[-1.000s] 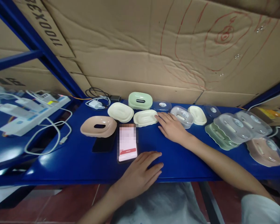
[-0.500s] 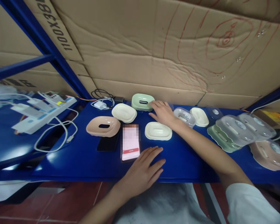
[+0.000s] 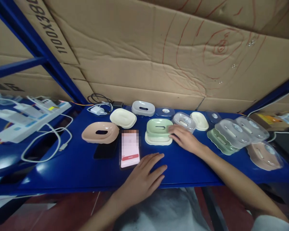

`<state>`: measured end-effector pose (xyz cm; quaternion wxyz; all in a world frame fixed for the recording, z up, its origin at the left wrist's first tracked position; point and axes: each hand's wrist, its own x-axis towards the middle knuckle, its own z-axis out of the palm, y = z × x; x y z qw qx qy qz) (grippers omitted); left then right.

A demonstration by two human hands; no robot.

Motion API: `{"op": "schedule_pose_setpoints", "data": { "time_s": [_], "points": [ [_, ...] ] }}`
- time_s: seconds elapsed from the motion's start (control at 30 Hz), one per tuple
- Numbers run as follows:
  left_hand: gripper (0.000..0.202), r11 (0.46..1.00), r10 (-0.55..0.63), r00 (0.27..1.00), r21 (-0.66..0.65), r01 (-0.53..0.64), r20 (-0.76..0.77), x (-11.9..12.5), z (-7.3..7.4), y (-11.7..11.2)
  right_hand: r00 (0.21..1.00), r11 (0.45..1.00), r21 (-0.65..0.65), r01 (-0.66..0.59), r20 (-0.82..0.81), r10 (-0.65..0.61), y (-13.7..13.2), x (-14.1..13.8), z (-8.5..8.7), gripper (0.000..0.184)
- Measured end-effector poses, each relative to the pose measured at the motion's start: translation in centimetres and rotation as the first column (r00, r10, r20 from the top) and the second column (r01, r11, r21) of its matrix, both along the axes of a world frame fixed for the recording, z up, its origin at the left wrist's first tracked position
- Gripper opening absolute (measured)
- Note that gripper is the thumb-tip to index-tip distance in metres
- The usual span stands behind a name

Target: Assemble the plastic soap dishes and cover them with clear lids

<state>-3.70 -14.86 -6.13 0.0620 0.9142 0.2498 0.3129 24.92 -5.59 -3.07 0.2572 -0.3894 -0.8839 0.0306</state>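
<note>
My right hand (image 3: 184, 138) grips the right end of a green soap dish tray (image 3: 159, 125), an oval piece with a slot in its middle. The tray is over a cream soap dish base (image 3: 158, 141), whose front rim shows below it; whether the two touch I cannot tell. My left hand (image 3: 146, 175) rests open, fingers spread, near the front of the blue shelf (image 3: 183, 170). Just left of its fingers lies a phone (image 3: 130, 150) with a lit, partly blurred screen. A peach soap dish tray (image 3: 100, 132) sits farther left, partly over a dark flat object (image 3: 105, 150).
A cream base (image 3: 123, 118) and a grey tray (image 3: 143, 108) stand at the back. Clear lids (image 3: 184, 121), another cream piece (image 3: 199, 121) and stacked soap dishes (image 3: 231, 131) fill the right side. A power strip (image 3: 36, 120) with cables is at left; cardboard (image 3: 125, 57) walls the back.
My right hand has brought the green tray forward from the back, over the cream base. A grey tray now shows where the green one was. My left hand stays spread in place.
</note>
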Motion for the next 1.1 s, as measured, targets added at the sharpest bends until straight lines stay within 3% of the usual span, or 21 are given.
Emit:
{"op": "schedule_pose_setpoints", "data": {
  "time_s": [0.13, 0.3, 0.4, 0.53, 0.73, 0.97, 1.1],
  "points": [
    [0.029, 1.000, 0.006, 1.000, -0.015, -0.006, 0.004, 0.0, -0.1, 0.0, 0.999, 0.997, -0.068, -0.038, -0.036, 0.035, -2.1, 0.3, -0.4, 0.023],
    [0.031, 1.000, 0.028, 1.000, 0.000, -0.028, 0.009, -0.2, -0.1, -0.1, 0.993, 0.993, -0.112, -0.040, 0.105, 0.052, -3.5, -0.8, -0.1, 0.050],
    [0.032, 0.999, 0.050, 0.999, 0.015, -0.050, 0.021, -0.2, 0.0, 0.0, 0.992, 0.995, -0.096, -0.028, 0.118, 0.039, -5.3, -0.9, -0.1, 0.047],
    [0.034, 0.994, 0.096, 0.993, 0.048, -0.099, 0.066, -0.1, 0.2, 0.0, 0.999, 0.995, -0.098, -0.013, 0.036, 0.017, -9.4, 0.0, -0.8, 0.040],
    [0.041, 0.993, 0.112, 0.992, 0.037, -0.114, 0.063, -0.1, 0.4, 0.0, 0.966, 0.980, -0.081, 0.182, -0.174, -0.193, -14.8, 0.8, -2.5, 0.053],
    [0.032, 0.994, 0.077, 0.997, 0.075, -0.078, 0.010, -0.2, 0.2, 0.0, 0.979, 0.995, -0.043, 0.085, -0.181, -0.091, -14.9, -1.3, -2.7, 0.063],
    [0.019, 0.991, 0.093, 0.995, 0.102, -0.090, -0.026, 0.1, 0.1, 0.3, 0.982, 0.994, -0.038, 0.107, -0.153, -0.112, -14.5, -1.7, -2.6, 0.060]
  ]
}}
